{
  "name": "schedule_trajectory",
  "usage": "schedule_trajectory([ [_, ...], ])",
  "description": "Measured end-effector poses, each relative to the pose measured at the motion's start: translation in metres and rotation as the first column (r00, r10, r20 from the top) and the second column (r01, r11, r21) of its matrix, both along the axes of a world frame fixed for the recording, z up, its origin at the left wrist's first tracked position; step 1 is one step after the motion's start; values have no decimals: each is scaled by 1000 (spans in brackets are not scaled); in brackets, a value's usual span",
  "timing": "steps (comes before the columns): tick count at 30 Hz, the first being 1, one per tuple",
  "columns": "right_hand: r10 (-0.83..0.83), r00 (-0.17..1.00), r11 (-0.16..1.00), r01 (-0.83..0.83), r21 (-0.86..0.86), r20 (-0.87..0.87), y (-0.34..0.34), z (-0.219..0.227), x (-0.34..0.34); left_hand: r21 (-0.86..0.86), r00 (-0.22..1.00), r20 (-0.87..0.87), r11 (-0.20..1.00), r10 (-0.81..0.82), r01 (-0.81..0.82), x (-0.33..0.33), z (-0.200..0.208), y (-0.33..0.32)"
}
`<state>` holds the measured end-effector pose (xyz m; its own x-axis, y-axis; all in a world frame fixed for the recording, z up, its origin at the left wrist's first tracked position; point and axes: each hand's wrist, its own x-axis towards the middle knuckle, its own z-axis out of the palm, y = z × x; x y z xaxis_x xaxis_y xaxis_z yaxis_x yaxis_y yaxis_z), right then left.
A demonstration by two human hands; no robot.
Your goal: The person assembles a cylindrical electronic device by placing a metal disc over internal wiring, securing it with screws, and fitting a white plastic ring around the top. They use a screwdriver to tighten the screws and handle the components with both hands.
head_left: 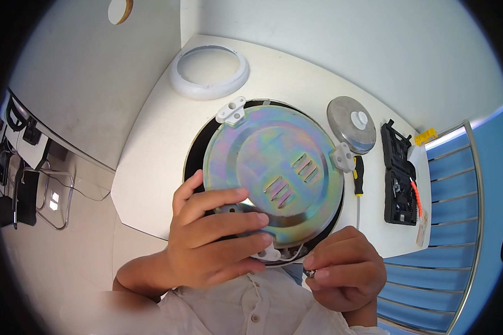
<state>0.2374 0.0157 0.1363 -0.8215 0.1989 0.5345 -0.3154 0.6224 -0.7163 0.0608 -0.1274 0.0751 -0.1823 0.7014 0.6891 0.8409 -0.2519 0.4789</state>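
A round metal base plate (pixel 268 151) with a rainbow sheen and two sets of slots lies on a dark round appliance body (pixel 194 152). White plastic feet (pixel 343 157) sit around its edge, one of them partly under my fingers. My left hand (pixel 212 240) rests on the plate's near left side, fingers spread flat. Close to the near right rim, my right hand (pixel 345 271) pinches a small shiny metal piece (pixel 309 273), too small to make out fully. A thin white wire (pixel 293 257) runs along the near rim between my hands.
On the white table (pixel 145 184) stand a white ring (pixel 191 84) at the back and a metal lid (pixel 341 125) with a white knob. A black-and-yellow screwdriver (pixel 358 184) and an open black tool case (pixel 394 215) lie right. Metal railing (pixel 478 190) borders that side.
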Motion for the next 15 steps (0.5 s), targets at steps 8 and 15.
schedule_trajectory([
  [8, 21, 997, 1000, -19, 18, -72, -4, -2, 17, 371, 999, 22, 928, -34, 24, 17, -3, -14],
  [15, 104, 957, 972, -40, 230, -272, -12, -7, 42, -16, 511, 724, 730, -463, 684, 61, 35, -4],
])
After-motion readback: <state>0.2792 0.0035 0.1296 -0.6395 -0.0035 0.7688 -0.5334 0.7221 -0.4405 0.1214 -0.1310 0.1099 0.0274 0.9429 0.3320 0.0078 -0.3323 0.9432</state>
